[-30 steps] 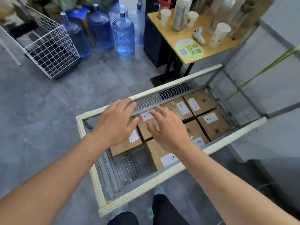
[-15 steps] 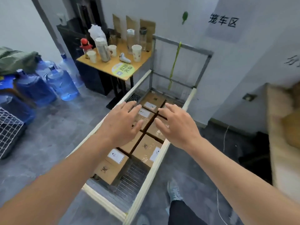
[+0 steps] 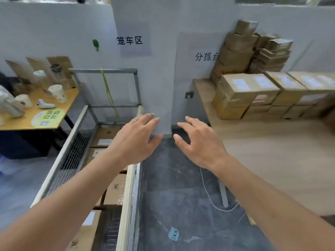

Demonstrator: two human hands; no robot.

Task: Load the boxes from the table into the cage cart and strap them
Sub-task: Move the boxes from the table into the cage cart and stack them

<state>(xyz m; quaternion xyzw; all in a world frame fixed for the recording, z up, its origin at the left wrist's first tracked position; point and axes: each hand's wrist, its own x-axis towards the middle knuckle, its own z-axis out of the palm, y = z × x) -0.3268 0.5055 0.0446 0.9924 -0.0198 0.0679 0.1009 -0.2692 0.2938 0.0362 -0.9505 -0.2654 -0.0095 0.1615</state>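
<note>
You are holding both hands out empty, fingers spread: your left hand [image 3: 135,140] over the cream-railed wire cage cart [image 3: 126,196], your right hand [image 3: 201,144] nearer the brown cardboard boxes [image 3: 243,95]. They are sitting up and to your right on the pale wooden table [image 3: 272,147], well apart from both hands, their row running rightward.

My left arm [image 3: 76,192] covers part of the boxes in the cage cart [image 3: 116,194], so I cannot count them. The boxes on the bench [image 3: 250,93] run off the right edge and look blurry. Their labels are too small to read.
</note>
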